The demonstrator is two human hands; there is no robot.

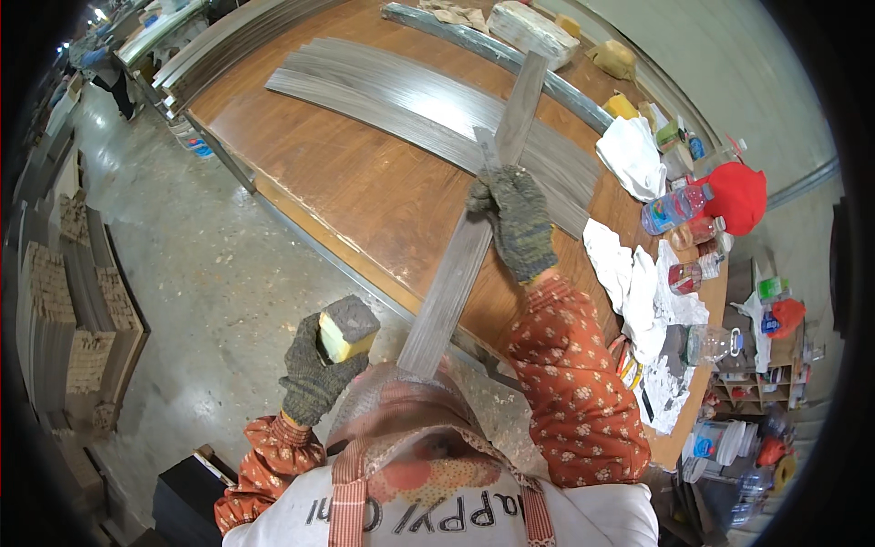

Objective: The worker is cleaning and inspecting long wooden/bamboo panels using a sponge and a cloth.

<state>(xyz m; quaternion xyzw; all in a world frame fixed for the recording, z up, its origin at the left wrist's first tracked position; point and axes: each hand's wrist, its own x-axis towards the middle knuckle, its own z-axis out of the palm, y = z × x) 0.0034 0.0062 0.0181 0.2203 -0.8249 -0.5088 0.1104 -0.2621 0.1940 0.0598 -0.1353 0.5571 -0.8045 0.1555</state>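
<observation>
bright light, white glare on gray planks (pixel 419 100), sheen on floor (pixel 214 264), fisheye bending, black corners

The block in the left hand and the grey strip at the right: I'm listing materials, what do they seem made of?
Block: probably foam sponge, matt; yellow, soft-looking body with a dark grey face. Grey strip: wood-look, low sheen, streaked grain; laminate, vinyl or wood, can't tell.

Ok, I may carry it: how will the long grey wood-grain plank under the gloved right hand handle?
The grey plank is probably stiff, looking straight either side of the right hand; being long and narrow, it may seesaw if lifted off-centre.
</observation>
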